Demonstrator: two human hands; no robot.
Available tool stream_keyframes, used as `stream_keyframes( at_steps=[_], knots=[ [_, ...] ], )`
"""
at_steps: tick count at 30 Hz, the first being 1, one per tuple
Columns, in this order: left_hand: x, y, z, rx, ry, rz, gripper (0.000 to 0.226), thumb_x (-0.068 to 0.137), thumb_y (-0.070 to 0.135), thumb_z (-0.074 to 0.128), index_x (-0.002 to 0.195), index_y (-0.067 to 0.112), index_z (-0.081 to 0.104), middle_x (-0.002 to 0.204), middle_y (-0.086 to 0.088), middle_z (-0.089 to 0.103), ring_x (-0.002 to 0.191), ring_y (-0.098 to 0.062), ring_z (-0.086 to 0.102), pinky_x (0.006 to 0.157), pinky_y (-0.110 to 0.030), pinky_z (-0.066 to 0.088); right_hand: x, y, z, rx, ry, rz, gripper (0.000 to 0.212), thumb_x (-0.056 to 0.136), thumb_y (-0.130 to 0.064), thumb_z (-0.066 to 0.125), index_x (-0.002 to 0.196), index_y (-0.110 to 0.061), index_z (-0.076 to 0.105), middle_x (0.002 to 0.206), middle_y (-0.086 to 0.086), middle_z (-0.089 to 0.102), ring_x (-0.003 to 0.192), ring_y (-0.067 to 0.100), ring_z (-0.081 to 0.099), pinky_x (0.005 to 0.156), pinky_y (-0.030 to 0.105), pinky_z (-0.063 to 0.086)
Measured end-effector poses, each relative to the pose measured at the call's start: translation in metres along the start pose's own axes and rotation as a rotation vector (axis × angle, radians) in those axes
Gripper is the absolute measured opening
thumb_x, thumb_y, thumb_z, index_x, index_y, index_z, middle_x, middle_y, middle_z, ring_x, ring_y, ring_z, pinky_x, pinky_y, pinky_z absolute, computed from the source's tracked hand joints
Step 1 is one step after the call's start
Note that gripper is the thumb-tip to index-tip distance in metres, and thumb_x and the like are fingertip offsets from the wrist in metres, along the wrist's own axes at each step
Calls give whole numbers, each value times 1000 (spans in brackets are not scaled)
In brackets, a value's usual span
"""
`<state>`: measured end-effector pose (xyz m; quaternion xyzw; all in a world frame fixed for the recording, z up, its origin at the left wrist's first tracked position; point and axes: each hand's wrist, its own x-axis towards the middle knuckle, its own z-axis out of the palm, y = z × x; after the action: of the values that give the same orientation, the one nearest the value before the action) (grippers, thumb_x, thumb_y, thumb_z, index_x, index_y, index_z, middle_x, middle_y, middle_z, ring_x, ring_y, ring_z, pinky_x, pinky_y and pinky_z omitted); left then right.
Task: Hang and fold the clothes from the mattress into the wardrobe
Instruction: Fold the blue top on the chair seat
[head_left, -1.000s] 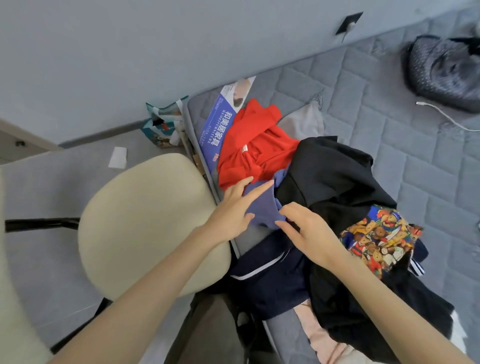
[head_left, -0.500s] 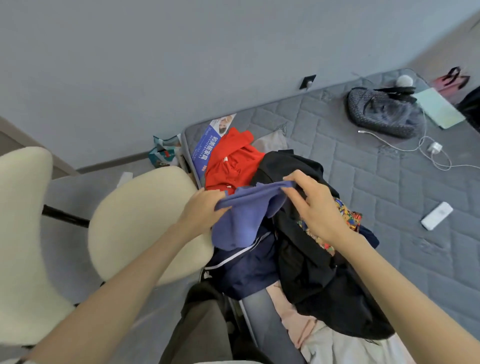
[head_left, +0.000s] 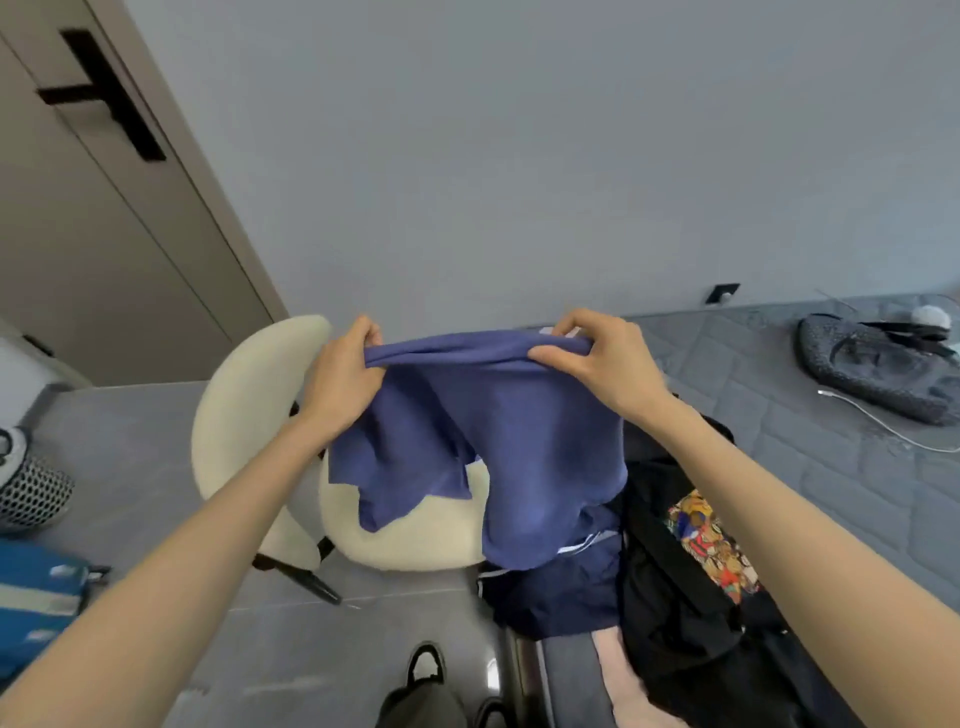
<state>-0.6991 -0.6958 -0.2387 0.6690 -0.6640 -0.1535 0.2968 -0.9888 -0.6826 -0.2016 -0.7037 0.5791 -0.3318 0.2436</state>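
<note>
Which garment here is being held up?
The purple-blue top, gripped along its upper edge by the left hand and right hand; the black garment and navy garment lie on the mattress.

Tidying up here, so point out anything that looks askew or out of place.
The purple garment hangs bunched and uneven between the left hand and right hand. Below, a navy garment and black clothes lie heaped at the mattress edge, unfolded.

A: Any legible text in frame?
B: None. White marks on the blue bag (head_left: 31, 571) are too blurred to read. Print on the black garment (head_left: 670, 597) is cartoon figures, no letters resolvable.
</note>
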Motion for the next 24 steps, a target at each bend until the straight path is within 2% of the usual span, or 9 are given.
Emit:
stream_keyframes(
  at_steps=[2, 4, 6, 8, 13, 15, 18, 20, 24],
  knots=[
    [1, -14, -19, 62, -4, -3, 25, 73, -3, 50, 88, 17, 47, 76, -3, 57, 72, -31, 52, 60, -38, 40, 11, -8, 8, -126, -179, 27, 37, 66, -51, 80, 79, -19, 67, 72, 0, 68, 64, 17, 54, 63, 33, 44],
    [3, -32, -31, 149, -38, -20, 31, 74, -2, 51, 96, 19, 50, 82, -2, 58, 74, -28, 53, 58, -35, 38, 21, -12, 19, -273, -294, -13, 33, 68, -39, 82, 76, -10, 68, 74, 9, 68, 64, 24, 53, 62, 37, 43],
    [6, -48, -36, 202, -79, -31, 29, 77, -1, 51, 98, 19, 53, 81, 0, 58, 73, -25, 52, 56, -32, 32, 31, -17, 30, -306, -232, -21, 5, 74, -12, 73, 78, -9, 70, 75, 9, 69, 74, 30, 60, 60, 35, 41],
    [12, -64, -38, 238, -116, -42, 22, 80, 0, 51, 92, 17, 56, 81, 1, 59, 73, -23, 52, 54, -30, 30, 41, -24, 41, -280, -104, 16, 25, 73, 5, 54, 82, -12, 71, 76, 8, 69, 81, 32, 61, 59, 31, 36],
    [43, -101, -41, 293, -214, -89, 14, 81, 2, 50, 82, 16, 54, 83, -6, 61, 75, -27, 52, 61, -31, 34, 79, -23, 56, -362, 15, 168, 42, 73, 1, 44, 103, -19, 67, 101, 16, 68, 96, 38, 59, 67, 36, 41],
    [63, -113, -42, 321, -229, -110, 15, 81, 1, 48, 81, 17, 49, 85, -10, 60, 80, -31, 54, 62, -32, 35, 95, -17, 63, -452, 14, 246, 38, 77, -2, 45, 108, -15, 64, 106, 20, 65, 99, 41, 59, 70, 38, 41],
    [94, -118, -36, 350, -210, -149, 13, 85, 3, 45, 91, 11, 54, 95, -15, 61, 90, -35, 56, 67, -34, 38, 118, -8, 75, -505, -18, 347, 32, 83, -4, 44, 108, -11, 62, 112, 20, 63, 104, 41, 58, 74, 39, 42],
    [113, -115, -32, 364, -186, -197, 19, 88, 4, 42, 97, 10, 57, 98, -13, 60, 92, -35, 56, 67, -33, 37, 134, 0, 82, -437, -48, 419, 35, 83, -2, 41, 110, -13, 61, 115, 20, 62, 106, 41, 57, 77, 39, 42],
    [151, -109, -27, 348, -136, -225, 20, 88, 2, 40, 88, 12, 58, 94, -12, 59, 85, -34, 54, 64, -34, 35, 169, 13, 89, -183, -25, 486, 45, 78, 5, 41, 114, -12, 61, 111, 19, 65, 102, 40, 61, 85, 40, 48]
  ],
)
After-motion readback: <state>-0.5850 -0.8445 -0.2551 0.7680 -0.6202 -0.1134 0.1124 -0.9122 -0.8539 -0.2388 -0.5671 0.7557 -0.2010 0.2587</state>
